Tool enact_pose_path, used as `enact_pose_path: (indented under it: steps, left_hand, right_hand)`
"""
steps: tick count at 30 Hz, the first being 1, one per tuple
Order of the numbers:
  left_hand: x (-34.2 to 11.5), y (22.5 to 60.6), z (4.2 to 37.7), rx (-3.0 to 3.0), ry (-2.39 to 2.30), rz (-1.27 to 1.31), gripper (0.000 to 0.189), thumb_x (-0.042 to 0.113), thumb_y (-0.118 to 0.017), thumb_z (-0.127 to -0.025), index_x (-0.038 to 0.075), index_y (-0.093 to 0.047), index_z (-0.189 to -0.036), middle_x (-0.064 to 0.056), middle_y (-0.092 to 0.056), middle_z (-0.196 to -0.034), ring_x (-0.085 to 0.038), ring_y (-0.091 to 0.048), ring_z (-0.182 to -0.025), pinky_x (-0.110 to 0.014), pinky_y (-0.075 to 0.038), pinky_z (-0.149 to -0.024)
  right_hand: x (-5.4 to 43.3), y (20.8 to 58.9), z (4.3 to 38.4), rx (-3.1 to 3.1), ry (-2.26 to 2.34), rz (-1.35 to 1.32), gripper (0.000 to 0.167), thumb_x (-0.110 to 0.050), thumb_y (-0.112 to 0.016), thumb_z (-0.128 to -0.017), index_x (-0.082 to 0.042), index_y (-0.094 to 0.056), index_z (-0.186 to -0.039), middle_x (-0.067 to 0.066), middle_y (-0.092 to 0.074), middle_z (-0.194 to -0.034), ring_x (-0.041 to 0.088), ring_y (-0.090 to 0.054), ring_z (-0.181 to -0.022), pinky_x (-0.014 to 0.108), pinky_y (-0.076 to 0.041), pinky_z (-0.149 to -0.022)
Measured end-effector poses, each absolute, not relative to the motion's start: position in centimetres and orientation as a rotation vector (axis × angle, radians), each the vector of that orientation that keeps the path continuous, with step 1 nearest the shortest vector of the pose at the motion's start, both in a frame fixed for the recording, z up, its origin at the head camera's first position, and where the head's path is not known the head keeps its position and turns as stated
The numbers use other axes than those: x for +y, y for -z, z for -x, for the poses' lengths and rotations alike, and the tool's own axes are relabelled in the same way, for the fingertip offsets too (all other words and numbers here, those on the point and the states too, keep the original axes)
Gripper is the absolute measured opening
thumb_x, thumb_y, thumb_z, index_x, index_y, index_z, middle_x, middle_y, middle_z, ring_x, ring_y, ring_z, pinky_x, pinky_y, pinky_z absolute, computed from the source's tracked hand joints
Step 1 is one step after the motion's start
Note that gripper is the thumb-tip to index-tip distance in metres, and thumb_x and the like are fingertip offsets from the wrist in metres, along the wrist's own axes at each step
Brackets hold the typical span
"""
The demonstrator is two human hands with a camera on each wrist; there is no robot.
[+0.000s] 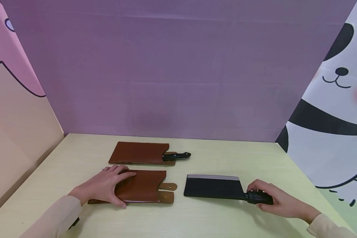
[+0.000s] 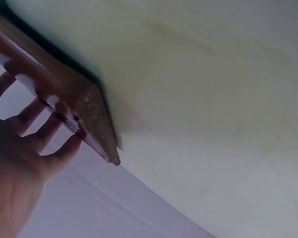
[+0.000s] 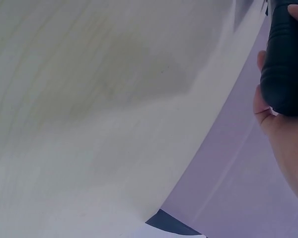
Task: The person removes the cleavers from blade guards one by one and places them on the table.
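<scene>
My right hand (image 1: 279,200) grips the ribbed black handle of a cleaver (image 1: 212,187); its wide dark blade with a pale edge points left, toward the sheath's mouth. In the right wrist view the handle (image 3: 283,64) shows with fingers around it, while the blade is mostly out of frame. Across the near brown leather knife sheath (image 1: 145,186) my left hand (image 1: 105,185) is spread, thumb at the near edge and fingers toward the far one. Two snap straps stick out at that sheath's right end. The left wrist view shows fingers against the sheath's side (image 2: 49,74).
Behind the near sheath lies a second brown sheath (image 1: 139,153), with a black-handled knife (image 1: 177,156) sticking out of its right end. The pale wooden table (image 1: 226,221) meets a purple backdrop (image 1: 172,72). Cartoon-printed panels (image 1: 330,132) flank it.
</scene>
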State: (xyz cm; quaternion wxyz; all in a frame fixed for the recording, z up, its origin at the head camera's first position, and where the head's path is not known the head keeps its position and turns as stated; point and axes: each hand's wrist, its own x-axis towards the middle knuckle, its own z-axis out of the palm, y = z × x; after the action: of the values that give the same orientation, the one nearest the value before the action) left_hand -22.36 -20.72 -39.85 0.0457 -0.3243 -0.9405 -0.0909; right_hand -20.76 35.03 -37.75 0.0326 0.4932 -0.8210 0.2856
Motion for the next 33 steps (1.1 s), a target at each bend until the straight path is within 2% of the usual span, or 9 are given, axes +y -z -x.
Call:
enact_pose_path:
  steps: [14,27,33]
  left_hand:
    - [-20.7,39.9,22.4,-2.883,0.290,1.005,0.095,0.076,-0.065,-0.056,0.025,-0.046,-0.134,0.000,-0.043,-0.127,-0.021,-0.041,-0.117,-0.049,-0.038,-0.090]
    - [-20.6,39.8,22.6,-2.911,0.284,0.995,0.094,0.075,-0.065,-0.057,0.025,-0.045,-0.134,0.001,-0.042,-0.127,-0.020,-0.041,-0.116,-0.049,-0.037,-0.091]
    - [-20.4,39.7,22.5,-2.914,0.294,1.002,0.094,0.073,-0.066,-0.057,0.025,-0.045,-0.135,0.000,-0.042,-0.128,-0.021,-0.041,-0.117,-0.050,-0.037,-0.091]
  right_hand:
    - [35.4,38.0,21.3,-2.564,-0.939,-1.524,0.048,0.012,-0.066,-0.070,-0.007,-0.051,-0.112,-0.003,-0.055,-0.096,0.007,-0.052,-0.082,0.024,-0.041,-0.070]
    - [36.1,38.8,22.1,-2.626,-0.903,-1.455,0.049,0.009,-0.067,-0.071,-0.010,-0.051,-0.113,-0.005,-0.055,-0.098,0.005,-0.052,-0.085,0.018,-0.039,-0.074]
    - [36.3,39.4,22.5,-2.652,-0.919,-1.467,0.047,0.006,-0.068,-0.072,-0.009,-0.051,-0.113,-0.004,-0.055,-0.098,0.006,-0.051,-0.084,0.021,-0.041,-0.073]
